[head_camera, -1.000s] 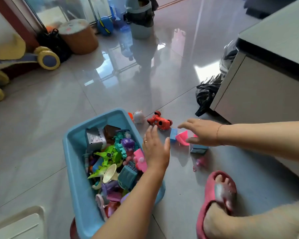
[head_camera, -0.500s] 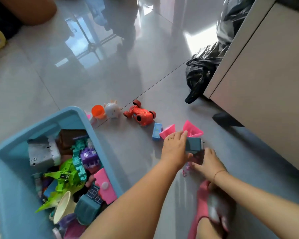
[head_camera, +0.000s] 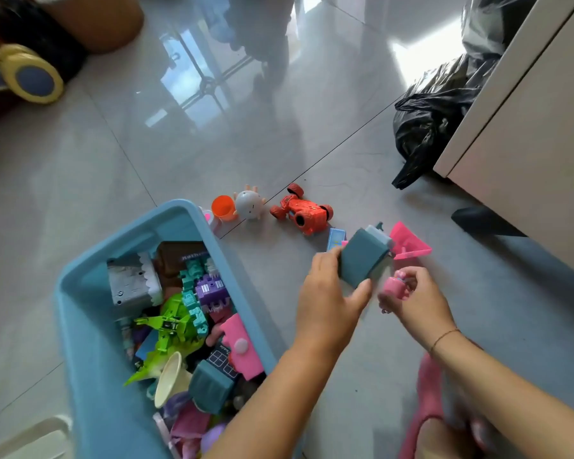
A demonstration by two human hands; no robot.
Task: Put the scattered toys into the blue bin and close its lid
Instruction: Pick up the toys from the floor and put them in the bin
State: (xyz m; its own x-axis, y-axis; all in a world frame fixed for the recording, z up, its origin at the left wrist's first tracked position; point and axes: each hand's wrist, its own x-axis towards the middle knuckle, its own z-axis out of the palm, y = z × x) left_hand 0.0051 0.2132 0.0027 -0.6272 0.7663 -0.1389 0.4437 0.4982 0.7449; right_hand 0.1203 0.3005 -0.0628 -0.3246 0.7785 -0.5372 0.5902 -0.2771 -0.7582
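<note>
The blue bin (head_camera: 90, 342) stands open on the floor at lower left, filled with several toys. My left hand (head_camera: 328, 303) grips a dark teal block toy (head_camera: 362, 256) lifted above the floor, right of the bin. My right hand (head_camera: 415, 299) pinches a small pink toy (head_camera: 395, 288) just beside it. On the floor beyond lie a red toy car (head_camera: 304, 213), a grey round toy (head_camera: 250, 205), an orange cup (head_camera: 222, 208), a light blue block (head_camera: 336, 238) and a pink scoop piece (head_camera: 408, 241). No lid is clearly seen.
A white cabinet (head_camera: 527, 134) stands at the right with a black plastic bag (head_camera: 431, 127) against it. A ride-on toy's yellow wheel (head_camera: 30, 74) and a brown stool (head_camera: 96, 21) are at the far left. My pink slipper (head_camera: 428, 405) is at the lower right.
My left hand has lifted the teal block off the floor and my right hand has picked up the small pink toy. The view has tilted down and nearer the toys.
</note>
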